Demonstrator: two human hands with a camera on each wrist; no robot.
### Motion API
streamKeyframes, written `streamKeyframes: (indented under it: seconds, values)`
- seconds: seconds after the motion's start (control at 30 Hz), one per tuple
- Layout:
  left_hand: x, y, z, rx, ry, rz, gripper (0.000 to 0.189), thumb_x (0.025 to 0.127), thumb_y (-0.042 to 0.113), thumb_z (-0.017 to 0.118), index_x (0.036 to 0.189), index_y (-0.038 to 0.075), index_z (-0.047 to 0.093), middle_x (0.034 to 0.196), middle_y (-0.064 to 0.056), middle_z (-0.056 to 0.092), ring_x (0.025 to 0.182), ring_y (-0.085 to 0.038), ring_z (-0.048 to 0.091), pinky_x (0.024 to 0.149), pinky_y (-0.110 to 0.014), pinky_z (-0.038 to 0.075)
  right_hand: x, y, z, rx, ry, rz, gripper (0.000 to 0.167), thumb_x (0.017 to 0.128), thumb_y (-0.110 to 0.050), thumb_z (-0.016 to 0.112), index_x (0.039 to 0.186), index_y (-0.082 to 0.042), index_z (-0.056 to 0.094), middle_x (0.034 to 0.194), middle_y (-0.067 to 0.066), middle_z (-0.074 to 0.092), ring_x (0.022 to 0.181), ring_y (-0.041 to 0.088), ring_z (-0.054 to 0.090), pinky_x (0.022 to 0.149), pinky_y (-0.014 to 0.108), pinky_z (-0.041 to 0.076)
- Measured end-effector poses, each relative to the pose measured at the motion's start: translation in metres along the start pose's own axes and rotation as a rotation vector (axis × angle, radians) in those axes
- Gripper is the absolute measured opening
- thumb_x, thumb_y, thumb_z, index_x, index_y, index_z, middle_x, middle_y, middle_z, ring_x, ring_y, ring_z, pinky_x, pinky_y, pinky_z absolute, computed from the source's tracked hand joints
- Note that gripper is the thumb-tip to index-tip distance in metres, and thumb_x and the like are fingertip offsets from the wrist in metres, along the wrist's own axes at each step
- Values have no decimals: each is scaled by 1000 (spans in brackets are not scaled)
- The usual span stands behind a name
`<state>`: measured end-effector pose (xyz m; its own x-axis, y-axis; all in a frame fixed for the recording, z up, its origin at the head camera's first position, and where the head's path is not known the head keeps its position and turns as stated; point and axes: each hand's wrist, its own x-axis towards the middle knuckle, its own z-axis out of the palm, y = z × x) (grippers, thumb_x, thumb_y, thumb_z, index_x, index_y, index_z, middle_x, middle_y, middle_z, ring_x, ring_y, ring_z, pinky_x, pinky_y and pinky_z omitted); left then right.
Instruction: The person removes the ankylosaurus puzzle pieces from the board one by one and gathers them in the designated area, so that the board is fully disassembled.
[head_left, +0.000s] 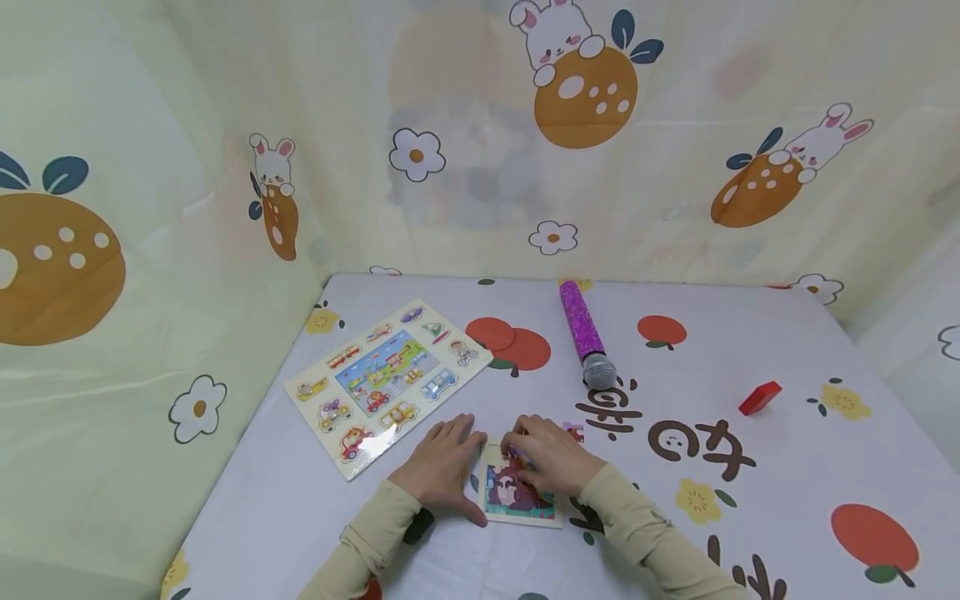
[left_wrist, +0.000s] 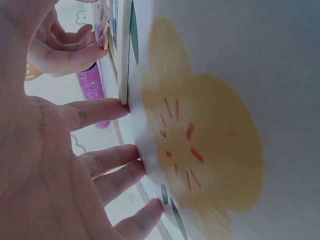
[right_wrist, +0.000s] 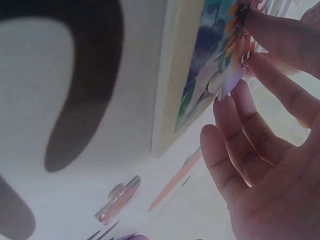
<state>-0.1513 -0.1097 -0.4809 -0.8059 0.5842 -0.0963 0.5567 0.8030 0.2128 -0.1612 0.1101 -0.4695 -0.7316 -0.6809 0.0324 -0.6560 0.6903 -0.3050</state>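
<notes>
A small jigsaw puzzle board (head_left: 512,493) with a pale frame lies on the table in front of me. My left hand (head_left: 442,468) rests beside it, fingers spread; in the left wrist view a fingertip touches the frame's edge (left_wrist: 123,75). Over the upper part of the board, my right hand (head_left: 555,457) pinches a puzzle piece (right_wrist: 234,77), coloured purple and red, between thumb and fingers. The held piece is tilted above the picture and partly hidden by the fingers. Just beyond the right hand lies a loose puzzle piece (head_left: 574,432), pink and purple.
A larger vehicle puzzle board (head_left: 330,377) lies to the left. Farther back is a microphone (head_left: 582,329) with a glittery purple handle. A small red block (head_left: 760,398) stands at the right. Patterned cloth (head_left: 480,167) hangs behind and beside the table.
</notes>
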Motion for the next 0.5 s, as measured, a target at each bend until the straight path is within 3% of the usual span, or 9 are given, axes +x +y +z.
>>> streamKeyframes:
  seconds: [0.33, 0.5]
  values:
    - [0, 1, -1, 6, 7, -4, 110, 50, 67, 83, 139, 14, 45, 151, -16, 33, 141, -31, 29, 117, -45, 25, 1, -2, -5, -31, 11, -31, 25, 75, -12, 78, 97, -17, 68, 96, 0, 57, 88, 16, 54, 83, 37, 52]
    - [1, 1, -1, 3, -5, -9, 111, 51, 67, 83, 140, 13, 45, 152, -16, 33, 142, -31, 29, 117, -45, 25, 2, -4, -8, 3, -23, 3, 28, 73, -6, 76, 97, -16, 69, 97, 0, 57, 89, 16, 53, 80, 35, 54]
